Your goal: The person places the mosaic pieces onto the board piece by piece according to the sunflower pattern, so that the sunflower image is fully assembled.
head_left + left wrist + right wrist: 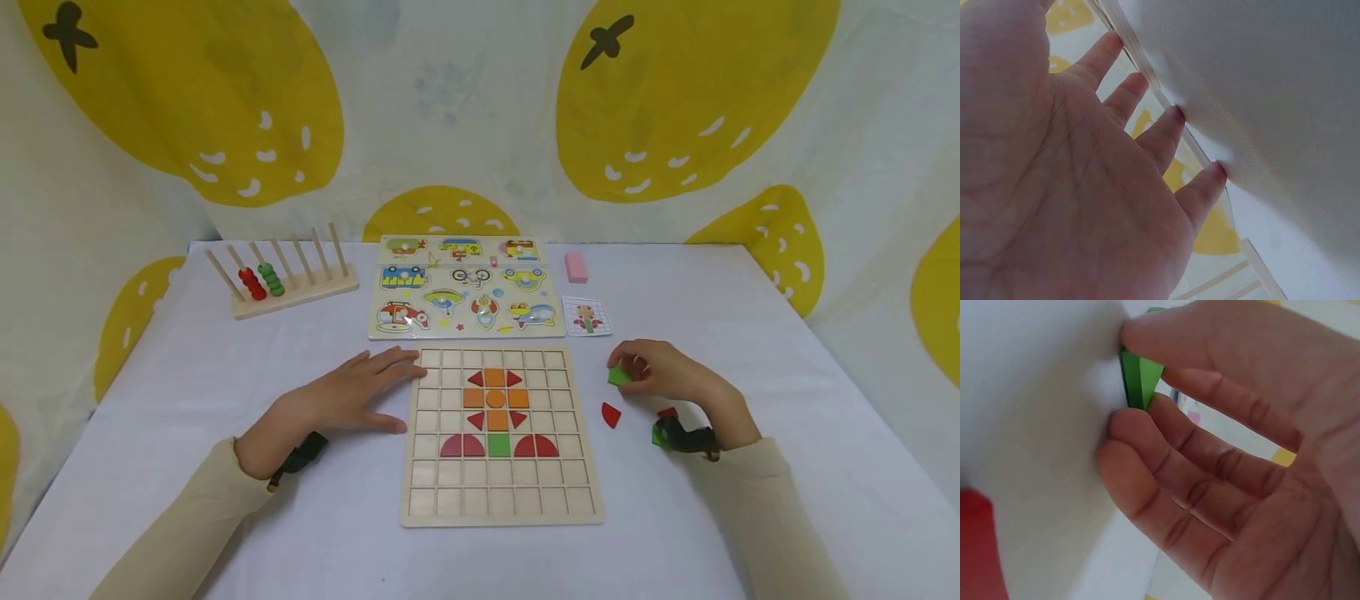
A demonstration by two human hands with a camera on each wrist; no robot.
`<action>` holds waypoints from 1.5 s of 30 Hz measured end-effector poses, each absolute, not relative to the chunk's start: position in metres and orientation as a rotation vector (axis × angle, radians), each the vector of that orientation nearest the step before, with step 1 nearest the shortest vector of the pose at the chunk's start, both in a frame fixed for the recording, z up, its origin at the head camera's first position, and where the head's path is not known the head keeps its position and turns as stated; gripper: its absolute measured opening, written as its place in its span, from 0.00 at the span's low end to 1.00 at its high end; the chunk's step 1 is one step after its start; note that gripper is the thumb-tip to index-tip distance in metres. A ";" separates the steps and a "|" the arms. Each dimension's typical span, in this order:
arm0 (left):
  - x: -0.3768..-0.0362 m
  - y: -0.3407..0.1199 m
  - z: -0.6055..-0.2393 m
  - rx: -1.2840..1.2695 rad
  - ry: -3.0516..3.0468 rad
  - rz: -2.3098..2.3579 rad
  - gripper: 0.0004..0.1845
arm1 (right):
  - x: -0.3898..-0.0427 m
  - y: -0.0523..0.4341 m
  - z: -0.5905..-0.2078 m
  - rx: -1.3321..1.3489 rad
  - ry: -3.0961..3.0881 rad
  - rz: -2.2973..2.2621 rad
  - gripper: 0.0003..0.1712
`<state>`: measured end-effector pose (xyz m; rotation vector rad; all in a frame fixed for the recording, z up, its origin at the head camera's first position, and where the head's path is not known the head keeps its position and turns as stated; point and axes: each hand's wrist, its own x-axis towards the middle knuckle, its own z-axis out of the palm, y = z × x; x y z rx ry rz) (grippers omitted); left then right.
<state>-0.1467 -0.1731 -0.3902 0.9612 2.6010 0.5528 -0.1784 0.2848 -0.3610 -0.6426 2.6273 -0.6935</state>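
My right hand [660, 371] pinches a green block [618, 377] between thumb and fingers, low over the white cloth right of the board. In the right wrist view the block [1142, 378] shows angled sides; its full outline is hidden. Fingers of my left hand [351, 395] are spread, the tips at the left edge of the wooden grid board [450, 502]. On the board sit orange squares [494, 377] around an orange circle [496, 398], red triangles [514, 378], red quarter circles [547, 446] and a green square [498, 445]. A loose red quarter circle [611, 415] lies near my right hand.
Beneath my right wrist, a red piece [667, 412] and a green piece [658, 435] are partly hidden. Behind the board lie a vehicle puzzle [465, 325], a pattern card [600, 305] and a pink block [576, 267]. A wooden peg rack [300, 296] with red and green beads stands back left.
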 end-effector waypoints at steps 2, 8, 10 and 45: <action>-0.147 -0.173 -0.390 0.963 2.600 0.551 0.40 | -0.178 0.284 -0.362 -0.646 2.629 -0.685 0.16; -0.147 -0.173 -0.390 0.968 2.598 0.545 0.40 | -0.176 0.279 -0.358 -0.706 2.619 -0.693 0.16; -0.147 -0.173 -0.390 0.970 2.601 0.540 0.40 | -0.174 0.275 -0.355 -0.748 2.605 -0.717 0.17; -0.147 -0.172 -0.391 0.958 2.592 0.542 0.41 | -0.120 0.185 -0.355 -1.060 2.261 -0.695 0.15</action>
